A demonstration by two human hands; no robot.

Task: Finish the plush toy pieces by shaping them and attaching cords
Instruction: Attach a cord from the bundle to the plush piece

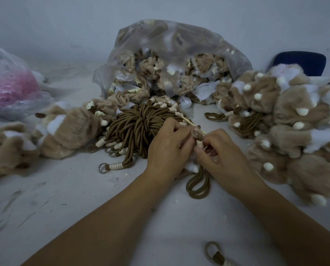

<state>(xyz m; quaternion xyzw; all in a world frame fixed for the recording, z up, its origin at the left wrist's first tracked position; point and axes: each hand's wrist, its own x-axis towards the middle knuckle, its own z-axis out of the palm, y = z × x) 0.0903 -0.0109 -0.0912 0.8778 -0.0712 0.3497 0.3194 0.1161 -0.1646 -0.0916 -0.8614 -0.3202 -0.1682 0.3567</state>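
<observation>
Both hands pinch one brown cord [198, 187]: the left hand [168, 148] and right hand [219, 152] curl round its white-wrapped end, and its loop rests on the table [64, 208]. Nearest lies one spare ringed cord [214, 254]. Beyond the hands sits one cord bundle [139, 121], flanked by two plush piles, left pile [64, 131] and right pile [294, 121]. Farthest are one clear bag [169, 45] of pieces and one pink bag [10, 87].

A small piecework workshop, it seems. Heaps of identical tan plush pieces [286, 104] crowd both sides of a scuffed white table [64, 198] littered with fluff. A clear plastic bag [169, 45] spills more of them, unfinished, and a bundle of brown cords [139, 123] with metal rings lies in the middle. Behind stands a plain pale wall [64, 20], and at the far right a dark blue shape [302, 62], perhaps a chair back.
</observation>
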